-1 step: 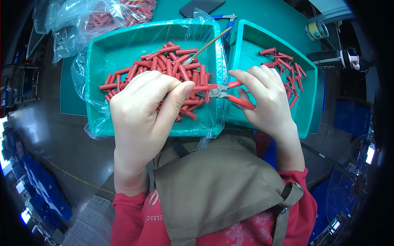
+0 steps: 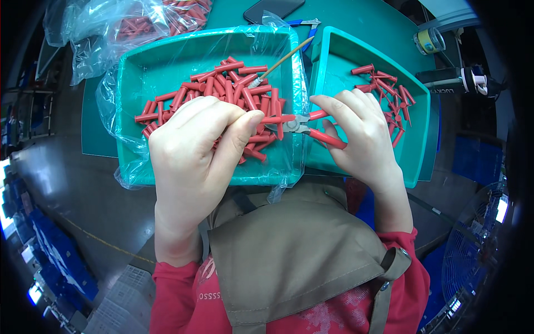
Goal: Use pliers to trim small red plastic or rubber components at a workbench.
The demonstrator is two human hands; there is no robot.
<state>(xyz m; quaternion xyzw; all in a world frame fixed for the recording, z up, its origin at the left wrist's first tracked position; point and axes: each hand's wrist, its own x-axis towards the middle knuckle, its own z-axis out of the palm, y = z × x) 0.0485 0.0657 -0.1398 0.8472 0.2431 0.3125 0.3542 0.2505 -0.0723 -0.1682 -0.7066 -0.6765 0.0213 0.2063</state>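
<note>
My left hand (image 2: 194, 139) pinches a red plastic peg (image 2: 272, 119) between thumb and forefinger, over the left bin. My right hand (image 2: 359, 131) is closed round the red handles of diagonal cutters (image 2: 298, 124), whose jaws reach left to the far end of that peg. Whether the blades touch it, I cannot tell. Below lie many similar red pegs (image 2: 231, 66), each with a flared end, in a teal bin (image 2: 208, 39) lined with clear plastic. A second teal bin (image 2: 367, 51) on the right holds a smaller heap of red pegs (image 2: 397, 106).
A thin wooden stick (image 2: 288, 57) leans out of the left bin. Behind the bins lie blue-handled pliers (image 2: 306, 23), a dark phone (image 2: 272, 8) and a clear bag (image 2: 136, 25) of red pegs. A small round tin (image 2: 429, 41) stands at the far right.
</note>
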